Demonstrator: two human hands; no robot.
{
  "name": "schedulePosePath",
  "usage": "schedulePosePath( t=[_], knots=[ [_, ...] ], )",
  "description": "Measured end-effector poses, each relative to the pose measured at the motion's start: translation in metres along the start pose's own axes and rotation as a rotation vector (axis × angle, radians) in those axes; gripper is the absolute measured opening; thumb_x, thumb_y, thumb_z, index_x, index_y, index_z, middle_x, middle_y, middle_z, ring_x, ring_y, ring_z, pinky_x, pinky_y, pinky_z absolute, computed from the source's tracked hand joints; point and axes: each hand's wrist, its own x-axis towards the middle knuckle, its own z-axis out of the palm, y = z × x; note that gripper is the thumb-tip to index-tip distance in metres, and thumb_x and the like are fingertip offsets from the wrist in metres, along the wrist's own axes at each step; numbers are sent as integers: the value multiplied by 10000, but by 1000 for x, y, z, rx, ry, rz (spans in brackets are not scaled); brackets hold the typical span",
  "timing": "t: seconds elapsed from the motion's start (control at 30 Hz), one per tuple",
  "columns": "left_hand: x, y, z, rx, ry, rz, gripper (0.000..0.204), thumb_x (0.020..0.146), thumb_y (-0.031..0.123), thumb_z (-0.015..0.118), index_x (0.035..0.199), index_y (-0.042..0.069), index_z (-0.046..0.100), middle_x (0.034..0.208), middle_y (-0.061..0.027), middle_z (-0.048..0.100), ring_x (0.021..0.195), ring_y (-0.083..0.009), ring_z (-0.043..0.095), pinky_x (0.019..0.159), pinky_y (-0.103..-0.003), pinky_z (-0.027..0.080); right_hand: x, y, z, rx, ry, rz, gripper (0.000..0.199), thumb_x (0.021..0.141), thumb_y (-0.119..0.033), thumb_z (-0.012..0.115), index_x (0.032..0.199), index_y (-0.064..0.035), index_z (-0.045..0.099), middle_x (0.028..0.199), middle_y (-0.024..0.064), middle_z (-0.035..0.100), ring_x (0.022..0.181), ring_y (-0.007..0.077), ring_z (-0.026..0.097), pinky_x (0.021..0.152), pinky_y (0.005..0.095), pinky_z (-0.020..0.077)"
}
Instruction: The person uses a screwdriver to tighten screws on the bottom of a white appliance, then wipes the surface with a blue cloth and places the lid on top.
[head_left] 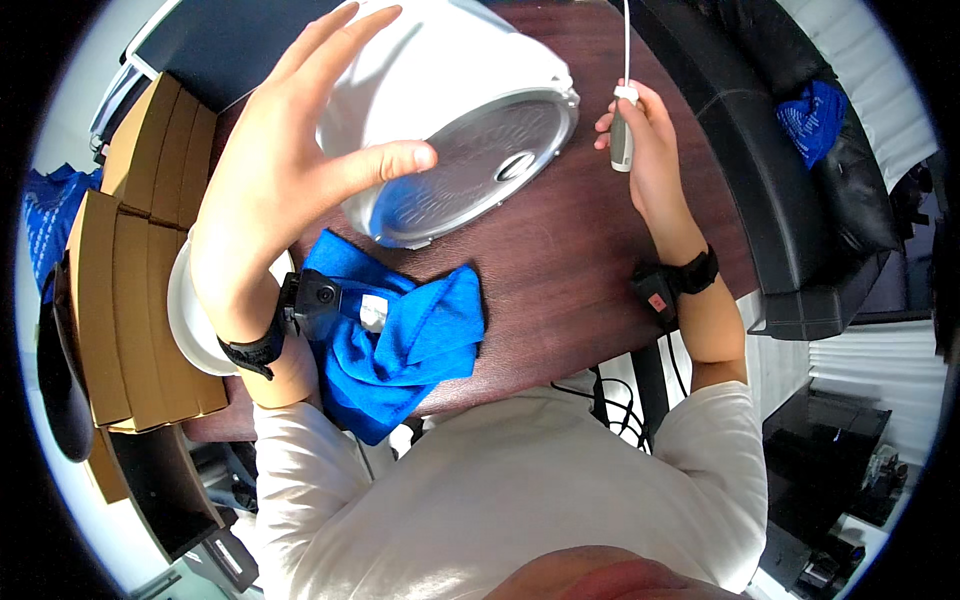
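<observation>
A white rounded appliance point(440, 70) lies tipped on the table, its round silver-grey end point(470, 165) with an oval hole turned toward me. My left hand point(300, 140) is spread over its left side, thumb out across the grey end; whether the fingers touch it I cannot tell. To the right of the appliance, my right hand point(645, 135) grips a screwdriver point(621, 145) with a grey-and-white handle. Its long thin shaft points away from me and leaves the upper edge, so the tip is hidden. Below my left wrist lies a crumpled blue cloth point(420, 335) with a white tag.
A white bowl or plate point(190, 310) sits partly under my left forearm. Cardboard boxes point(140, 300) stand along the left edge of the dark brown table point(560, 280). A black sofa point(765, 170) with a blue bag point(812, 120) is at the right. Black cables point(625, 405) hang at the near edge.
</observation>
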Motion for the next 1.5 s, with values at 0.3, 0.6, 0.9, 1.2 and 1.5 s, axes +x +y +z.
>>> schedulePosePath(
  t=[0.3, 0.6, 0.9, 1.2, 1.5],
  knots=[
    [-1, -1, -1, -29, -87, -46, 852, 648, 480, 782, 1362, 116, 494, 1433, -240, 387, 1335, -360, 377, 1059, -436, 352, 1, 7, -4, 74, -2, 167, 344, 938, -171, 520, 1236, -13, 456, 923, 60, 525, 764, 140, 598, 593, 271, 518],
    [-8, -8, 0, 9, -65, -9, 849, 666, 502, 768, 1369, 120, 485, 1411, -245, 414, 1332, -368, 378, 1068, -449, 336, 11, 15, -16, -486, -177, 312, 437, 925, -198, 546, 1289, 5, 411, 984, 95, 564, 786, 146, 591, 620, 274, 500],
    [-21, 1, -9, -25, -145, 54, 631, 820, 345, 693, 1341, 49, 495, 1363, -209, 485, 1303, -316, 433, 1060, -381, 343, 19, 25, -22, -804, -315, 187, 365, 931, -240, 533, 1240, -49, 501, 945, 8, 582, 843, 88, 545, 664, 234, 451],
    [-103, -3, -77, 132, -84, -344, 321, 953, 184, 542, 1214, 5, 595, 1064, -141, 676, 957, -166, 637, 801, -311, 498, 21, 17, -33, -521, -312, 72, 192, 946, -196, 527, 873, -45, 618, 634, -48, 483, 529, 32, 443, 467, 191, 339],
    [-225, -21, -65, -24, 232, -871, 323, 956, 129, 552, 1238, -29, 548, 1098, -125, 652, 1017, -169, 612, 877, -283, 478, 21, 12, -25, -498, -202, 46, 460, 970, -328, 520, 571, -102, 482, 475, -36, 411, 396, 57, 344, 409, 211, 254]
  ],
)
